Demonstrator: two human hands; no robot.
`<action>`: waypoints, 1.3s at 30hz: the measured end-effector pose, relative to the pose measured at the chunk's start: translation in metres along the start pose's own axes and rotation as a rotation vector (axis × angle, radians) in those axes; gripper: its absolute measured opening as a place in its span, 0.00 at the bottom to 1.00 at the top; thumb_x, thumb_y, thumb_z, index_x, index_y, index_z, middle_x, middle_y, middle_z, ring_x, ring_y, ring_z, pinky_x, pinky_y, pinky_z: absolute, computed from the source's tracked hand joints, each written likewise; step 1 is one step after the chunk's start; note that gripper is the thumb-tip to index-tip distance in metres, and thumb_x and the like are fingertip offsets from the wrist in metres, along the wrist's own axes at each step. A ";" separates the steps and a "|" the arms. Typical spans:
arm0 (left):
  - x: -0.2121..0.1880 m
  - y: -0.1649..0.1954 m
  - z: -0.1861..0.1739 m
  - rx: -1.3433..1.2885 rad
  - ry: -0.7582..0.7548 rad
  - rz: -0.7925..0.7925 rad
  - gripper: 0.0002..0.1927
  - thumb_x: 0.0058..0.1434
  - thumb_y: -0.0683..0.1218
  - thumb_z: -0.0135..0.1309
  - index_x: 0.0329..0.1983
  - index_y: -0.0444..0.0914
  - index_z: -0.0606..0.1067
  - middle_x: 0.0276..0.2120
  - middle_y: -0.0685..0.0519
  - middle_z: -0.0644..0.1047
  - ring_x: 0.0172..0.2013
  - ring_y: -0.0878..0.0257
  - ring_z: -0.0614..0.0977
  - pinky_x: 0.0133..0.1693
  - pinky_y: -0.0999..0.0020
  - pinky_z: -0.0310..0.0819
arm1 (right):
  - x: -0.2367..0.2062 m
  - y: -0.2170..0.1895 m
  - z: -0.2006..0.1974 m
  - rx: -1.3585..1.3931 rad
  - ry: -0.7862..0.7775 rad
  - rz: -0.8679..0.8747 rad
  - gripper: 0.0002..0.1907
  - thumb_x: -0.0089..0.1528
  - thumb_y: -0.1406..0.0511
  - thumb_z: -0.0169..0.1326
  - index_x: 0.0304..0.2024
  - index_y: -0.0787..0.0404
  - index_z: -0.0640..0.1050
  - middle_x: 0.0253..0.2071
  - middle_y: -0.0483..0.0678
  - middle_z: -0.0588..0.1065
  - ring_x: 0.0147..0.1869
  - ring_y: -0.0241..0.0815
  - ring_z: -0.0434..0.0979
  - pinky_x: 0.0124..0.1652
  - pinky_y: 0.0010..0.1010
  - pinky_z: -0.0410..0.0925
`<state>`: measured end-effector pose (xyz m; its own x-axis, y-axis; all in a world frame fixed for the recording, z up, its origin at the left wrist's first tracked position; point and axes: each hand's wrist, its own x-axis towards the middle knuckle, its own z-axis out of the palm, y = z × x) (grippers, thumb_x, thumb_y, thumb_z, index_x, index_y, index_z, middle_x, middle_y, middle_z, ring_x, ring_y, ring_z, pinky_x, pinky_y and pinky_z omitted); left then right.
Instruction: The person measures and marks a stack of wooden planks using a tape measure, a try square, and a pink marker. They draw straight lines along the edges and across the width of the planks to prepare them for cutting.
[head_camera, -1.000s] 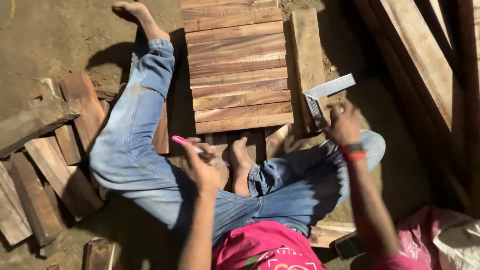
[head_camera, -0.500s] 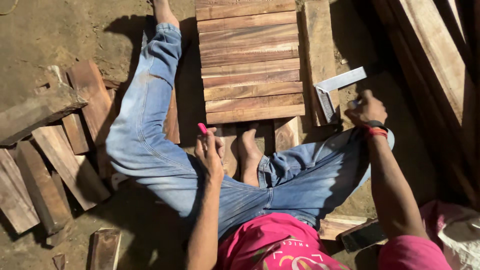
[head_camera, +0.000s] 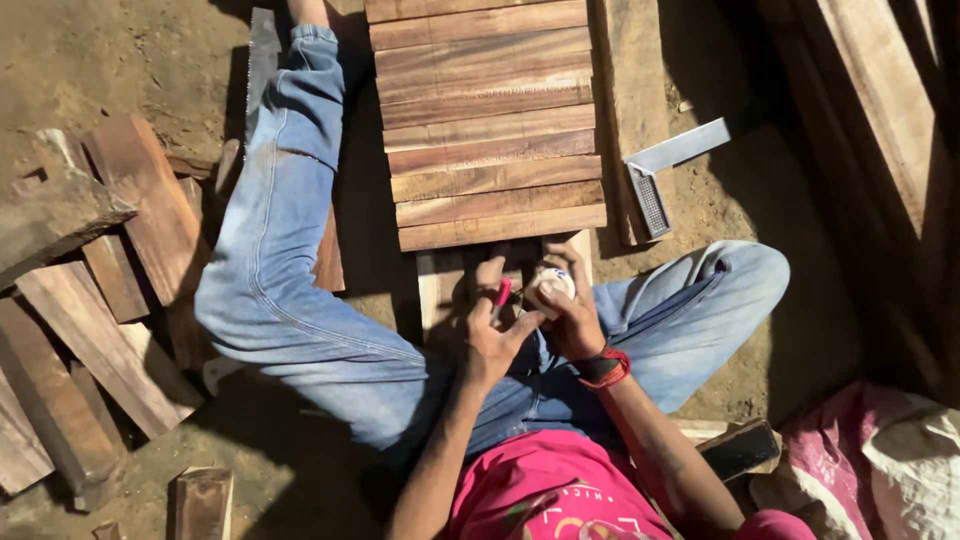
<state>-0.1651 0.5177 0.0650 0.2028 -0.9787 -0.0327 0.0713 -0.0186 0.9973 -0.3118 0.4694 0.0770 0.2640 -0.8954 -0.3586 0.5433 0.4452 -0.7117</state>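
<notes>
My left hand is closed around a pink pen-like marker, held over my lap. My right hand, with a red and black band on its wrist, grips a small white round object right beside the marker; what the object is cannot be made out. Both hands meet just below the near end of a row of wooden boards laid side by side on the ground between my legs. A metal try square lies on the ground to the right of the boards, apart from both hands.
Loose wood offcuts are piled at the left. A handsaw blade lies beside my left leg. Long planks lean along the right. A pink and white cloth sits at the lower right. The ground is bare dirt.
My right hand left the try square and came to the middle holding a white round object. My left hand with the marker rose to meet it. The view shifted.
</notes>
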 end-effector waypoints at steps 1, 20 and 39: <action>-0.001 -0.001 -0.002 0.108 0.069 0.144 0.23 0.63 0.43 0.64 0.58 0.30 0.72 0.54 0.41 0.77 0.49 0.54 0.80 0.50 0.64 0.77 | -0.003 -0.004 0.007 0.060 -0.008 0.070 0.31 0.61 0.66 0.58 0.65 0.60 0.64 0.52 0.49 0.71 0.44 0.38 0.75 0.37 0.29 0.71; 0.020 -0.015 -0.018 -0.562 -0.022 -0.626 0.11 0.54 0.40 0.67 0.38 0.35 0.78 0.29 0.56 0.82 0.18 0.78 0.67 0.18 0.80 0.51 | 0.019 -0.018 -0.018 -1.036 -0.334 -0.212 0.25 0.56 0.62 0.69 0.43 0.60 0.66 0.43 0.45 0.67 0.46 0.37 0.64 0.47 0.28 0.64; 0.064 -0.051 -0.063 -0.452 0.398 -0.532 0.11 0.54 0.39 0.69 0.37 0.31 0.79 0.26 0.57 0.78 0.19 0.76 0.68 0.22 0.79 0.57 | 0.052 -0.122 -0.042 -1.751 0.062 -0.528 0.12 0.59 0.59 0.66 0.38 0.58 0.81 0.36 0.48 0.77 0.39 0.52 0.78 0.37 0.41 0.68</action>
<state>-0.0946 0.4685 0.0082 0.3569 -0.7142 -0.6021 0.6278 -0.2938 0.7208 -0.3973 0.3693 0.1198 0.3125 -0.9450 0.0968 -0.8225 -0.3202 -0.4701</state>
